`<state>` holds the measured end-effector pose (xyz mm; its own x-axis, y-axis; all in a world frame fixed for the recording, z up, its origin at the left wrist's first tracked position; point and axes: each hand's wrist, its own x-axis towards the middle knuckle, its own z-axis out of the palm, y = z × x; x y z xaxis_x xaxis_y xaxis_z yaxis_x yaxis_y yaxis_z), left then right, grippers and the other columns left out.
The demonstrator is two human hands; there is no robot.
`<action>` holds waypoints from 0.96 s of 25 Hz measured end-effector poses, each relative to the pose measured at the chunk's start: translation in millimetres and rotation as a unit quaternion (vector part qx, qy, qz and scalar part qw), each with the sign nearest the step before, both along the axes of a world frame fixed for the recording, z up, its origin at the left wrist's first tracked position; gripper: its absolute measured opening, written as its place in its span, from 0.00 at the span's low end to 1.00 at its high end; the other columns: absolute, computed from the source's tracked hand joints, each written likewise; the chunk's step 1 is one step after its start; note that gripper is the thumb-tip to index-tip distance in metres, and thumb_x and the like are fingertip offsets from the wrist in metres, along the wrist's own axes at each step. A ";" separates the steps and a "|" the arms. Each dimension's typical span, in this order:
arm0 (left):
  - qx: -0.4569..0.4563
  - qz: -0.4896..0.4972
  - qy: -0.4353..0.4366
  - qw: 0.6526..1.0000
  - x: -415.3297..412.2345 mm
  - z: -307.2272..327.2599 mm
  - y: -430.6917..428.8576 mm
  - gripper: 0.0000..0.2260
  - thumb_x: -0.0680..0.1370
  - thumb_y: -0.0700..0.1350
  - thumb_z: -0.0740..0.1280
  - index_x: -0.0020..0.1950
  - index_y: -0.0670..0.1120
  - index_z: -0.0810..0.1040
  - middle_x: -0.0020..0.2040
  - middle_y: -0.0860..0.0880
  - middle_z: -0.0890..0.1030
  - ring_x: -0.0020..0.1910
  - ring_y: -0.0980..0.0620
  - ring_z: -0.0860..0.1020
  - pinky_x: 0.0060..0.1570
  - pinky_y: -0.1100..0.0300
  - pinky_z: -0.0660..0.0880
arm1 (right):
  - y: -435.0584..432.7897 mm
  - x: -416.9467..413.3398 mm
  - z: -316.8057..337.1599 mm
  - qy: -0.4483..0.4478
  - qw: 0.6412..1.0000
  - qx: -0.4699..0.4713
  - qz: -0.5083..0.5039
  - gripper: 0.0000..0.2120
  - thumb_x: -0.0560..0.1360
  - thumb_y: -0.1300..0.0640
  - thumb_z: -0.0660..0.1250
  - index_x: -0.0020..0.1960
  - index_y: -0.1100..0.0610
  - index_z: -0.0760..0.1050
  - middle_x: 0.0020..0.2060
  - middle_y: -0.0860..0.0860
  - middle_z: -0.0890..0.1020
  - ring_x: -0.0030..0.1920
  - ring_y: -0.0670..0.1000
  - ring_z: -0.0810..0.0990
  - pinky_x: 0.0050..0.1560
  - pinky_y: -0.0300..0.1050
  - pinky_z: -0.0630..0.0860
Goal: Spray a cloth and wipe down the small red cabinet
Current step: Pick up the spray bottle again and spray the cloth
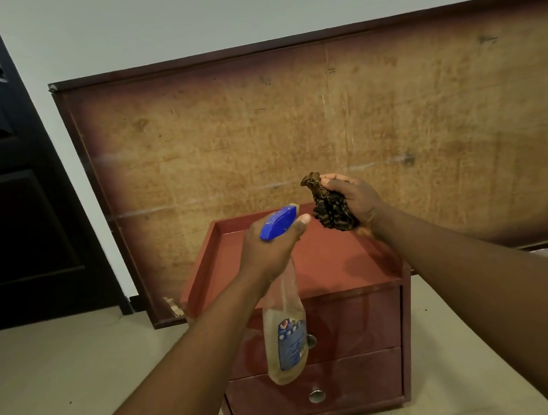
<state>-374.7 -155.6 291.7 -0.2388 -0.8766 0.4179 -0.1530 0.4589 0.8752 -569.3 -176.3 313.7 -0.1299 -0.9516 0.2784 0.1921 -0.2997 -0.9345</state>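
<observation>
- Bunching the dark, brown-and-tan patterned cloth (331, 209) in my right hand (356, 204), I have the fingers curled tight round it so a crumpled wad sticks out toward the sprayer, up in the air above the cabinet's top.
- My left hand (270, 245) is wrapped shut round the neck of the clear plastic spray bottle (286, 330) with its blue trigger head (279, 222); the nozzle points at the cloth, just beside it, so the mist should land on fabric rather than wood. The index finger reaches forward by the head; I cannot tell if it is pressing.
- The bottle's body hangs down in front of the upper drawer, its blue label facing me.
- Below both hands stands the small red wooden cabinet (344, 260): a raised lip round three sides of its top, two drawers with round metal knobs (317, 395), a glossy finish. I judge it not yet wiped.
- It sits on the pale tiled floor (77, 362), before a large worn brown board (290, 129) leaning on the white wall.
</observation>
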 end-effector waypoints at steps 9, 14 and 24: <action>-0.063 0.175 0.006 0.983 40.6 -11.4 0.8 0.06 0.71 0.39 0.70 0.41 0.41 0.74 0.34 0.49 0.74 0.32 0.55 0.69 0.36 0.62 0.70 | -19.2 57.1 -8.7 0.012 0.997 -0.003 -0.080 0.03 0.78 0.59 0.66 0.49 0.53 0.78 0.35 0.57 0.78 0.31 0.55 0.77 0.31 0.46 0.73; -0.083 0.302 0.010 0.950 104.0 -13.8 2.0 0.07 0.71 0.40 0.69 0.43 0.39 0.73 0.34 0.45 0.73 0.32 0.50 0.70 0.36 0.53 0.71 | -24.7 165.7 -16.7 0.030 0.999 -0.026 -0.027 0.03 0.74 0.54 0.71 0.46 0.52 0.79 0.31 0.53 0.78 0.33 0.54 0.75 0.31 0.44 0.72; -0.092 0.571 -0.015 0.816 315.2 -27.5 51.9 0.10 0.73 0.39 0.70 0.47 0.43 0.69 0.40 0.44 0.74 0.35 0.50 0.70 0.38 0.58 0.68 | 7.1 376.5 -34.2 0.155 0.974 -0.069 0.153 0.13 0.69 0.58 0.75 0.52 0.50 0.79 0.44 0.50 0.84 0.40 0.47 0.80 0.33 0.39 0.77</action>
<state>-59.5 -103.7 264.1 0.6774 -0.4578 0.5758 -0.5925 0.1243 0.7959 -192.8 -169.2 279.5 0.2649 -0.8830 0.3876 0.0077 -0.4000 -0.9165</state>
